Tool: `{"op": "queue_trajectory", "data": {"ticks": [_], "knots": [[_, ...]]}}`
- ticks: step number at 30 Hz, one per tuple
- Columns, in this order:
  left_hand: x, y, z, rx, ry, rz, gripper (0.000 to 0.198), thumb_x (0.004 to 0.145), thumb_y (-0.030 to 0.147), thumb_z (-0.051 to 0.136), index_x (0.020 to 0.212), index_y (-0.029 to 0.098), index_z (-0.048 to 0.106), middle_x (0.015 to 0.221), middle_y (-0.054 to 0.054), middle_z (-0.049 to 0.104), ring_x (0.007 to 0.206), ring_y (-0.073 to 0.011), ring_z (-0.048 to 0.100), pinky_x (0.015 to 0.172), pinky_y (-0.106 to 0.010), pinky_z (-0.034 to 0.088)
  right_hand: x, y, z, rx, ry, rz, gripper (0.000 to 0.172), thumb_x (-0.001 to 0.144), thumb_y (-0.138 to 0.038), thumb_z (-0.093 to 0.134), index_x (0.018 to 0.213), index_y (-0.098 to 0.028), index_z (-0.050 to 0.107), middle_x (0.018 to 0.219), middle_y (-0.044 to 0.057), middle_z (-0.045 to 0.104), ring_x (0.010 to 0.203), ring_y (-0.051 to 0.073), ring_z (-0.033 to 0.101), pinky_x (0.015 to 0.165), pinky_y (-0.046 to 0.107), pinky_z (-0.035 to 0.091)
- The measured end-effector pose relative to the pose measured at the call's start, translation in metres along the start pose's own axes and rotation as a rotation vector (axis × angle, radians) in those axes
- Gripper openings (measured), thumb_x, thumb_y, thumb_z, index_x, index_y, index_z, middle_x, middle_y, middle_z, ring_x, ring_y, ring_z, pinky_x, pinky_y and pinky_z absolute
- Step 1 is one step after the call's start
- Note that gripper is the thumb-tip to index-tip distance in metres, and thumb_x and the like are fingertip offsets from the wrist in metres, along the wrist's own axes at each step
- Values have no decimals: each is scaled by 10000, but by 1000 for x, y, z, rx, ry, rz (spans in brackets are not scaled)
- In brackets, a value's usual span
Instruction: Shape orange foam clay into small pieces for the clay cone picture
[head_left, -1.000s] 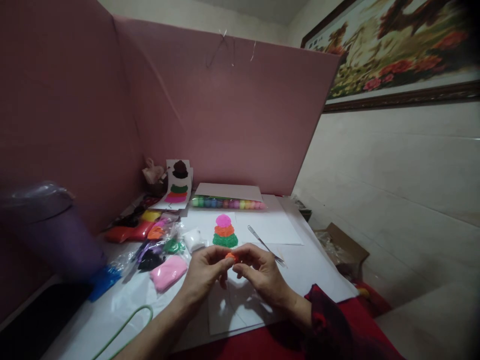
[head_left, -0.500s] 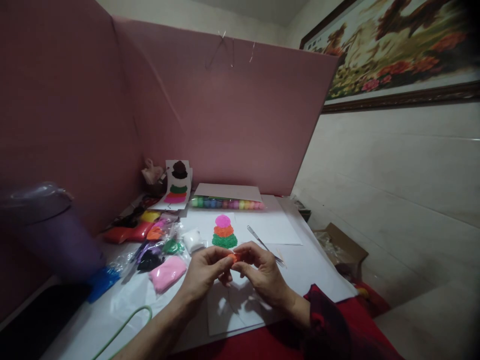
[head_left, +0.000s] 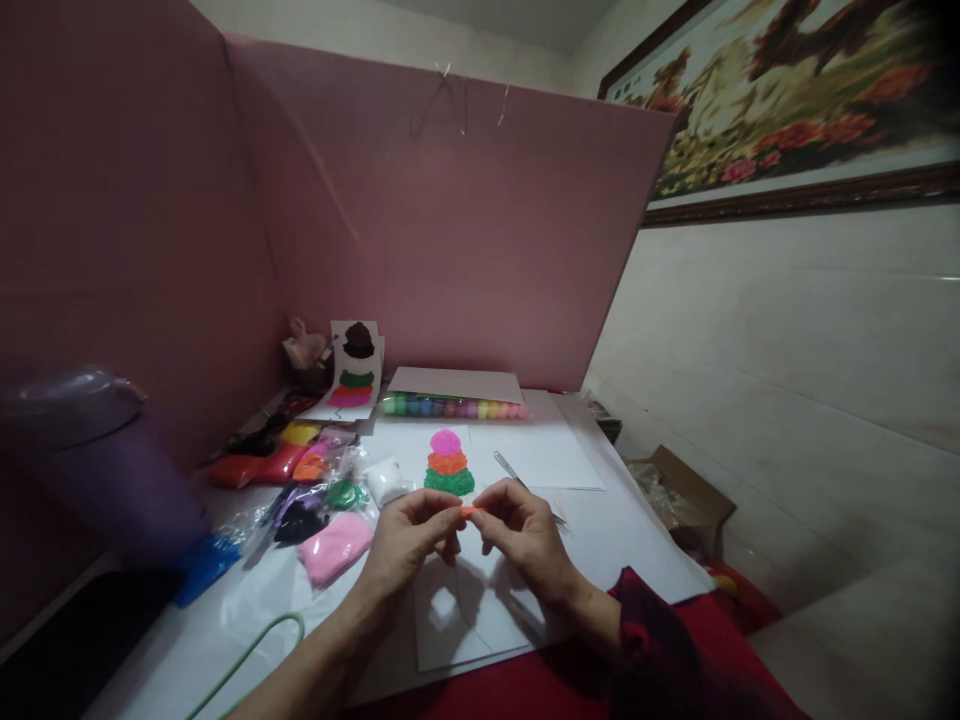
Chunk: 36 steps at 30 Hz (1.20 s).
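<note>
While the left hand and the right hand each pinch an end of a small orange piece, thumbs and forefingers closed on it, it sits just nearer than the 3-coloured figure. Right of that figure lies a metal tool; left and nearer, a pink packet.

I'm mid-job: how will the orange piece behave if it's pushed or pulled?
The orange piece is probably soft and pliable, as it bridges the left hand and right hand in a thin strip. It's likely light, being small and held by fingertips alone. Being so thin, it might tear under a hard pull.
</note>
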<state>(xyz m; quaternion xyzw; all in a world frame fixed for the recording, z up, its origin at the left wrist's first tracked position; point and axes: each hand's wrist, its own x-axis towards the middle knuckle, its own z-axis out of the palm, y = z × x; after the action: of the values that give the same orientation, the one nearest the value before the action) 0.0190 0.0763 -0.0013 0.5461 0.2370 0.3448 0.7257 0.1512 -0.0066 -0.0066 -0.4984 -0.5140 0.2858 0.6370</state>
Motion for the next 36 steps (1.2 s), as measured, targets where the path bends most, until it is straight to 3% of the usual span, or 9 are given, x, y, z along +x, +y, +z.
{"op": "queue_trajectory", "data": {"ticks": [5,8,12,20,27,33,36], "knots": [[1,2,-3,-80,72,14,202,649,250,741,790,118,683,613,-26,658,492,-106,561,468,-225,466,6,5,-3,98,64,25,164,749,-276,675,830,-162,589,674,-18,561,550,101,520,471,211,483],[0,2,-2,-62,0,15,282,620,255,762,855,118,688,559,-10,633,463,-116,553,450,-240,461,5,5,-3,82,31,16,189,746,-272,680,880,-167,597,775,10,595,630,120,550,512,222,500],[-3,2,1,3,-85,1,352,657,292,735,954,118,667,554,-6,623,433,-118,538,429,-251,450,1,2,0,52,-37,10,171,751,-251,679,888,-176,611,757,3,596,640,122,555,554,237,497],[-4,1,3,100,-62,58,218,694,290,698,806,104,675,513,0,587,427,-107,512,433,-236,427,-3,-3,0,-53,-24,-6,211,770,-254,657,962,-187,602,789,16,626,656,139,580,543,249,502],[-6,4,4,116,-48,33,220,710,314,678,768,103,662,544,-10,602,450,-114,526,437,-234,435,-3,-4,-1,-106,-64,-23,135,819,-279,606,873,-156,617,744,22,615,641,140,579,547,255,493],[-4,4,3,79,-129,-16,232,677,326,709,750,116,645,500,8,582,434,-109,518,441,-231,437,-4,-3,-1,-125,-84,-35,131,823,-288,602,866,-164,605,732,17,605,633,135,573,556,260,497],[-2,3,4,86,-79,-25,208,679,311,706,706,117,635,526,9,585,411,-93,506,416,-214,419,-3,-1,-1,-59,-62,-29,125,805,-289,619,814,-167,594,700,2,591,590,117,550,510,235,479]]}}
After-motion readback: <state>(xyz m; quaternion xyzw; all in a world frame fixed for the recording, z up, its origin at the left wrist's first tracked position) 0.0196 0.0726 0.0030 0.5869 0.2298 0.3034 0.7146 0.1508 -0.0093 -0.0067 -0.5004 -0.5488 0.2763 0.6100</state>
